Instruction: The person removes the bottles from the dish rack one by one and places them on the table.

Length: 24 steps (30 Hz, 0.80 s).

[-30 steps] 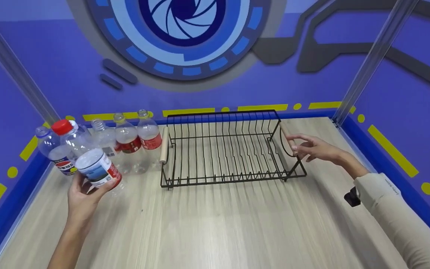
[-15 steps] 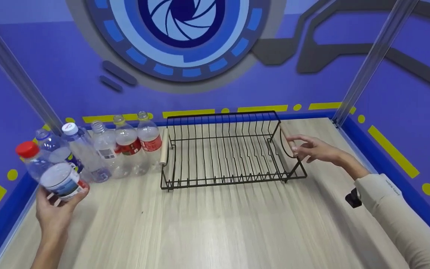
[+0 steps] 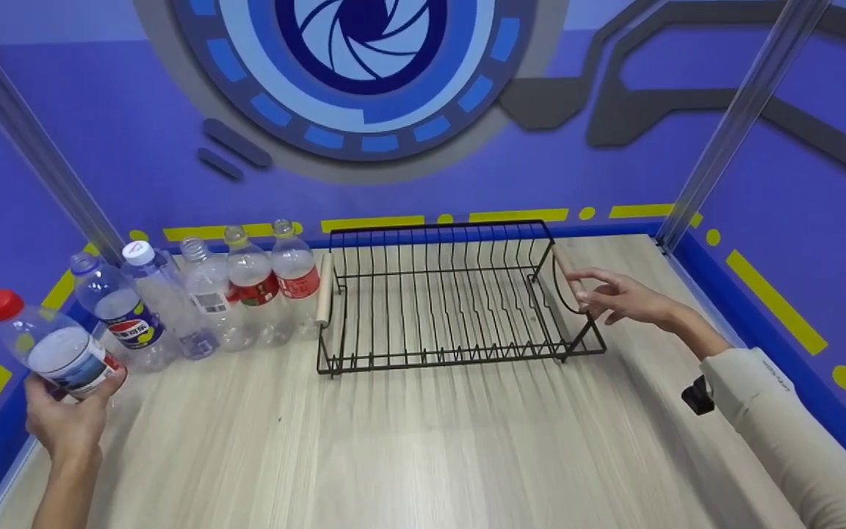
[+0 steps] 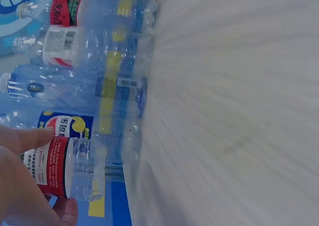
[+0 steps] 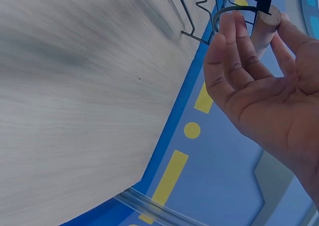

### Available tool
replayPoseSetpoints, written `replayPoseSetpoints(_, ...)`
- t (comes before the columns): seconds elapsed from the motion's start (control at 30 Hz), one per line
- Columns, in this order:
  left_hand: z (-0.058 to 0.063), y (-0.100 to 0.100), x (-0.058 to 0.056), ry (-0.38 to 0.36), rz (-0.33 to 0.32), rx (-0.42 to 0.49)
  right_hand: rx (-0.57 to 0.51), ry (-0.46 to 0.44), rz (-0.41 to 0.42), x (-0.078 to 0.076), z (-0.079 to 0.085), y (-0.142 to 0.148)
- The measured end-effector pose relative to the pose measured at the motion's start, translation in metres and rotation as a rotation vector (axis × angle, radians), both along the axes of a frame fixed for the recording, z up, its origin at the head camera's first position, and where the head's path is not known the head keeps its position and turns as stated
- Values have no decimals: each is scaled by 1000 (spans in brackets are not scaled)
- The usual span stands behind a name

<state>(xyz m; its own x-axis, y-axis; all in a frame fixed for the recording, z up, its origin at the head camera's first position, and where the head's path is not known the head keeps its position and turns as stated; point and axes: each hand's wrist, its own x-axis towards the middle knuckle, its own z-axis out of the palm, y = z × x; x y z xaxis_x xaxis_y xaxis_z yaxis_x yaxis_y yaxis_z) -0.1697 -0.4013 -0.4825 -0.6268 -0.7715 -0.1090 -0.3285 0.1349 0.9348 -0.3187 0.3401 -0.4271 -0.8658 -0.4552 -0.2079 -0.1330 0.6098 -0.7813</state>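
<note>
On the far left of the head view, my left hand [image 3: 70,411] grips a clear plastic bottle [image 3: 67,360] with a red cap. The bottle tilts, its capped end up and to the left. The left wrist view shows its ribbed base [image 4: 87,168] apart from the table, below a red label. To the right, my right hand [image 3: 625,297] is at the wooden handle [image 3: 568,275] of a black wire dish rack [image 3: 438,360]. In the right wrist view, thumb and fingers lie about the handle's end [image 5: 266,29], the other fingers bent.
Several bottles stand in a row left of the rack: one with a blue label [image 3: 129,329], a white-capped one [image 3: 173,305], an uncapped one [image 3: 214,301] and two red-labelled ones [image 3: 252,290]. Painted panels [image 3: 423,191] enclose the wooden table [image 3: 408,441].
My left hand has carried the red-capped bottle leftward and slightly down, away from the row, uncovering the blue-labelled and white-capped bottles. My right hand has stayed at the rack's handle.
</note>
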Motion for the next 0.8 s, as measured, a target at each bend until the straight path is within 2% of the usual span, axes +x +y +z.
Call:
replayPoseSetpoints(0.17, -6, -10, -3, -18, 12, -52, -7, 1, -4, -2, -1, 1)
replayPoseSetpoints(0.33, -11, -21, -7, -57, 13, -57, -10, -2, -1, -2, -3, 2)
replayPoseSetpoints(0.53, -13, -34, -20, -58, -10, -72, -14, -12, -1, -2, -3, 3)
replayPoseSetpoints(0.8, -17, -41, -37, -110, -24, -69, -20, -18, 26, -5, -2, 4)
